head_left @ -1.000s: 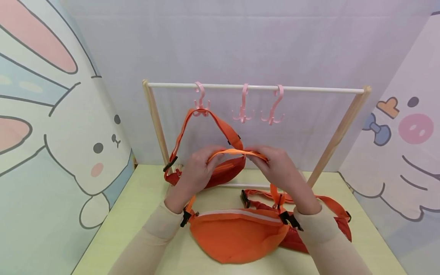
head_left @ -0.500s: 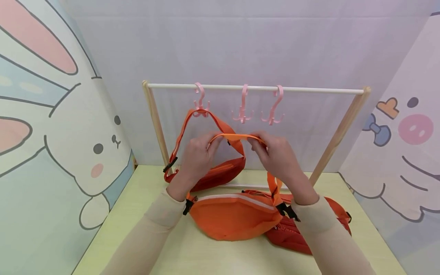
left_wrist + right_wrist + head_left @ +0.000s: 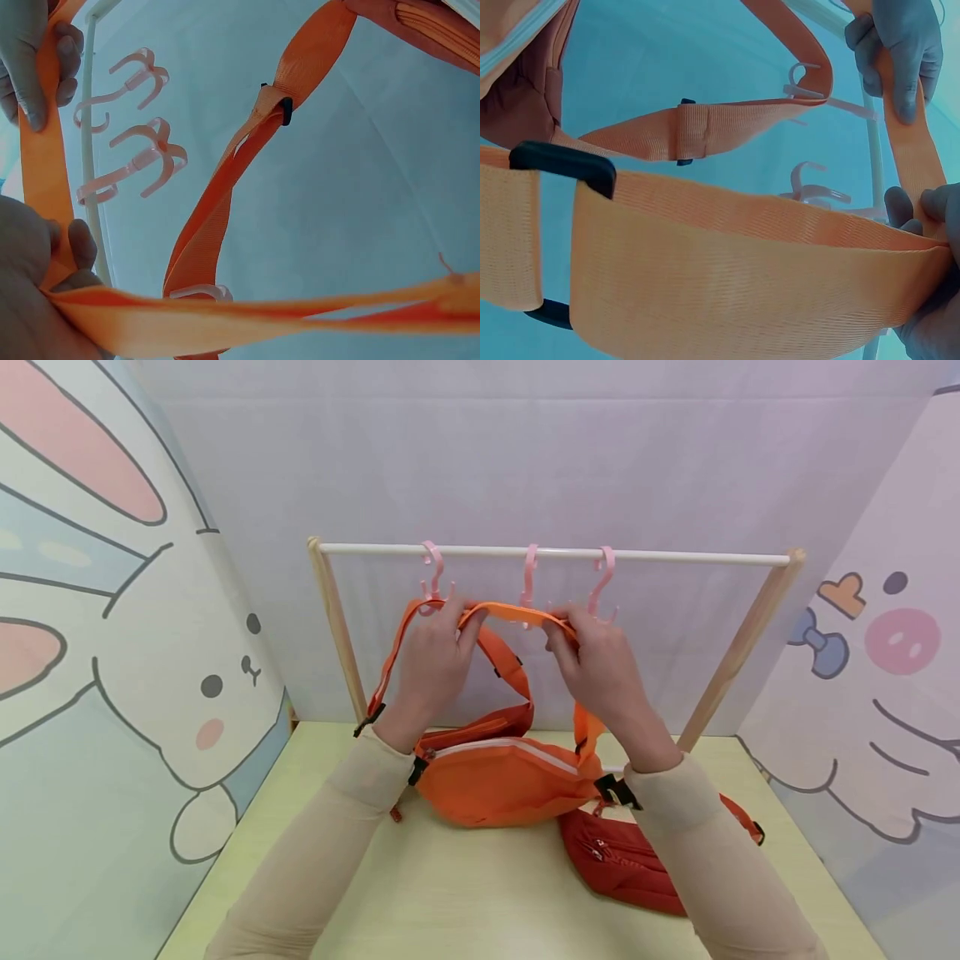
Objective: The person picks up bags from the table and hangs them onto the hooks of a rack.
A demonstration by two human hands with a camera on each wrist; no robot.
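Note:
In the head view my left hand (image 3: 435, 660) and right hand (image 3: 603, 672) pinch the strap (image 3: 513, 612) of an orange waist bag (image 3: 502, 785), a short stretch of it held between them. The bag hangs below, its white zipper upward. The strap is level with the lower prongs of the middle pink hook (image 3: 529, 577), partly covering them. Beside my left hand, a red bag (image 3: 510, 720) hangs by its orange strap from the left pink hook (image 3: 433, 564). In the right wrist view, a black slider (image 3: 562, 163) sits on the held strap.
A white rail (image 3: 675, 557) on wooden posts carries the hooks, the right pink hook (image 3: 602, 578) being behind my right hand. Another red bag (image 3: 622, 864) lies on the pale table (image 3: 465, 893), partly under my right forearm. Walls with cartoon animals stand on both sides.
Both hands have risen toward the hooks, lifting the orange bag up and away from the front of the table. More of the red bag on the table now shows.

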